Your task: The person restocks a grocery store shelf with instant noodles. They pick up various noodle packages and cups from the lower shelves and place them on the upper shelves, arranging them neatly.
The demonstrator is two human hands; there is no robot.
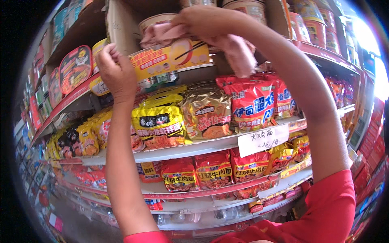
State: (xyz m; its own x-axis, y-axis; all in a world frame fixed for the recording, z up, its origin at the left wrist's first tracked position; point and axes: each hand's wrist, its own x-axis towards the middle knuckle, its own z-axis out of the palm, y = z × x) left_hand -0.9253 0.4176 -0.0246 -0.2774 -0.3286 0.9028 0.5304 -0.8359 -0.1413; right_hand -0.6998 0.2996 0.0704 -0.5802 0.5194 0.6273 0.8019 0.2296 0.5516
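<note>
My right hand (pixel 200 21) grips a pink cloth (pixel 240 56) at the upper shelf, and part of it hangs down over the shelf edge. Some of the cloth lies against a round noodle tub (pixel 158 18) inside an open cardboard box (pixel 120 30). Below the cloth runs a yellow promotional strip (pixel 152 63) with a picture of a bowl and chopsticks. My left hand (pixel 117 71) is raised at the strip's left end, in front of the box's side. Its fingers are curled, and whether they hold the edge there is hidden.
Bagged instant noodles in yellow (pixel 158 124), gold (pixel 208 112) and red (pixel 252 103) packs line the shelf below. A handwritten paper tag (pixel 263 139) hangs from its edge. Red noodle packs (pixel 214 170) fill a lower shelf. Boxed noodle bowls (pixel 76 70) stand at left, stacked cups (pixel 316 30) at right.
</note>
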